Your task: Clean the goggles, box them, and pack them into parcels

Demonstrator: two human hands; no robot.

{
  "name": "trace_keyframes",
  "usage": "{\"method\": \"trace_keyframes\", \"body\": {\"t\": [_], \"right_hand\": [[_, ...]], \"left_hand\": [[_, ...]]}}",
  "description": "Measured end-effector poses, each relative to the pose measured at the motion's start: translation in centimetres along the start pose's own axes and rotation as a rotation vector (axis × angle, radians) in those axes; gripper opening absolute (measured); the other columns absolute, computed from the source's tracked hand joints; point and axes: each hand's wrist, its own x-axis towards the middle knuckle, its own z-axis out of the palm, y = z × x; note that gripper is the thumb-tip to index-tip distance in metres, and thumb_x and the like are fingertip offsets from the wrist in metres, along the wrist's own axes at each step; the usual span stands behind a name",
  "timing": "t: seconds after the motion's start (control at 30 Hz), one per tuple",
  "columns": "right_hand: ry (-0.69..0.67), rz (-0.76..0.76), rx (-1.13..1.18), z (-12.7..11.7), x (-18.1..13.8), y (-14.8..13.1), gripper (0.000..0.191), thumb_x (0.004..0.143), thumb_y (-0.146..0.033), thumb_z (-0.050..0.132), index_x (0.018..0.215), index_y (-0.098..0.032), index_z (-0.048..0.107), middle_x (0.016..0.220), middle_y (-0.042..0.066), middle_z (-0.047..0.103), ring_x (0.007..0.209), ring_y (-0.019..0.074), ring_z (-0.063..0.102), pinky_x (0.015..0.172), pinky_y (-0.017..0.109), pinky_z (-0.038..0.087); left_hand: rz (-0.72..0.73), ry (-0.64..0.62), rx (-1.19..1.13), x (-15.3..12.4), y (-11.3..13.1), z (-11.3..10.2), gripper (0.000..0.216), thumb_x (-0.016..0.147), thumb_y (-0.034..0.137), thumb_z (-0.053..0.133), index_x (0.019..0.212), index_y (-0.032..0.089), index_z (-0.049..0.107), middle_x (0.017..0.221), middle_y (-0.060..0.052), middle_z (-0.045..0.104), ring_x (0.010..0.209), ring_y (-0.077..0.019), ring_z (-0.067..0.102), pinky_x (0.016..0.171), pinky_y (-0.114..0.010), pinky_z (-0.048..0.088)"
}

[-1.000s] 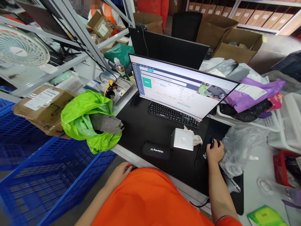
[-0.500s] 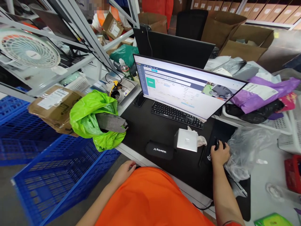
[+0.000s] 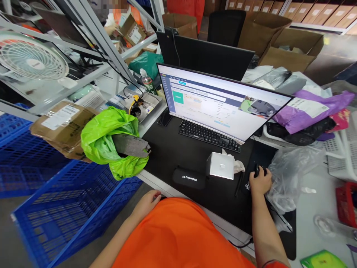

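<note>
Right hand (image 3: 260, 182): clasped over the mouse (image 3: 256, 171)
Left hand (image 3: 148, 203): near the desk (image 3: 156, 183); if closed, I cannot tell
Box (image 3: 222, 166): near the case (image 3: 189, 178)

Orange top (image 3: 178, 234); bare forearms (image 3: 262, 223); ungloved right hand (image 3: 260, 182).

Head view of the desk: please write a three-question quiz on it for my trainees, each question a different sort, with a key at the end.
1. Multiple choice: what is the person's right hand resting on?
a) a bottle
b) a mouse
c) a phone

2. True or false: the black case lies nearer the person than the keyboard does.

3. Fill in the blank: a grey item sticks out of a bright ____ bag.

Key: 1. b; 2. true; 3. green.
</note>
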Motion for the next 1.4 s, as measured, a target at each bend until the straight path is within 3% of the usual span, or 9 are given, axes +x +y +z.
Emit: {"method": "trace_keyframes", "body": {"t": [0.3,0.5,0.63,0.77,0.87,1.03,1.2,1.3,1.4], "right_hand": [[0.016,-0.035,0.032,-0.3,0.0,-0.4,0.053,0.081,-0.027,0.059,0.132,-0.012,0.057,0.137,0.024,0.048,0.121,0.0382,0.048,0.1,0.057,0.04],[-0.021,-0.128,0.035,-2.0,0.2,-1.5,0.047,0.084,-0.025,0.055,0.128,-0.009,0.056,0.139,0.024,0.048,0.133,0.0379,0.041,0.108,0.06,0.034],[-0.063,-0.16,0.213,-5.3,-0.4,-4.7,0.039,0.087,-0.024,0.051,0.122,-0.009,0.059,0.135,0.024,0.05,0.131,0.0342,0.046,0.108,0.055,0.039],[-0.137,-0.142,0.559,-10.0,-1.6,-8.5,0.036,0.088,-0.029,0.053,0.121,-0.016,0.058,0.126,0.016,0.056,0.122,0.0289,0.054,0.106,0.053,0.044],[-0.274,-0.134,0.863,-14.3,-2.0,-11.4,0.049,0.089,-0.036,0.058,0.134,-0.02,0.048,0.13,0.013,0.056,0.116,0.0253,0.06,0.102,0.049,0.05],[-0.328,-0.262,0.715,-19.8,-2.5,-17.7,0.076,0.084,-0.049,0.069,0.149,-0.023,0.037,0.151,0.015,0.039,0.14,0.036,0.038,0.115,0.063,0.032],[-0.325,-0.229,0.593,-17.0,-3.9,-23.1,0.104,0.067,-0.06,0.082,0.151,-0.021,0.033,0.163,0.021,0.009,0.148,0.0536,0.007,0.108,0.079,0.021],[-0.285,-0.221,0.6,-14.6,-4.1,-24.0,0.102,0.064,-0.052,0.085,0.148,-0.024,0.037,0.163,0.02,0.009,0.145,0.0559,0.011,0.104,0.082,0.021],[-0.273,-0.168,0.578,-15.1,-3.4,-23.8,0.094,0.067,-0.044,0.082,0.148,-0.024,0.039,0.16,0.019,0.017,0.143,0.0529,0.02,0.106,0.077,0.025]], "left_hand": [[0.037,0.004,0.015,0.8,-1.2,0.2,0.037,0.089,0.044,0.048,0.105,0.019,0.071,0.111,-0.012,0.073,0.103,-0.027,0.069,0.092,-0.037,0.053],[0.309,0.15,0.13,2.0,1.3,-0.7,0.05,0.083,0.035,0.062,0.129,0.018,0.058,0.138,-0.015,0.059,0.13,-0.0305,0.054,0.114,-0.046,0.041],[0.54,0.15,0.196,4.4,5.6,-0.9,0.078,0.076,0.033,0.074,0.146,0.018,0.043,0.156,-0.018,0.039,0.144,-0.0333,0.039,0.119,-0.05,0.034],[0.695,0.034,0.325,8.0,9.2,0.7,0.097,0.067,0.036,0.082,0.151,0.019,0.036,0.161,-0.018,0.033,0.147,-0.036,0.034,0.123,-0.054,0.024],[0.747,-0.084,0.42,10.1,10.8,2.5,0.105,0.06,0.04,0.086,0.15,0.018,0.038,0.16,-0.021,0.034,0.147,-0.0385,0.033,0.124,-0.057,0.017],[0.842,-0.071,0.349,10.3,12.3,3.4,0.101,0.07,0.051,0.079,0.153,0.016,0.033,0.159,-0.022,0.036,0.148,-0.036,0.033,0.124,-0.054,0.019],[0.822,-0.008,0.272,8.8,12.6,1.6,0.098,0.077,0.044,0.077,0.156,0.019,0.026,0.16,-0.02,0.035,0.148,-0.035,0.034,0.122,-0.055,0.027],[0.808,0.012,0.21,7.9,12.3,0.7,0.104,0.075,0.04,0.08,0.158,0.021,0.02,0.161,-0.019,0.031,0.148,-0.0355,0.034,0.121,-0.055,0.032],[0.811,0.116,0.17,7.0,12.2,0.2,0.112,0.074,0.041,0.082,0.159,0.022,0.011,0.163,-0.021,0.025,0.149,-0.0373,0.031,0.119,-0.056,0.035]]}}
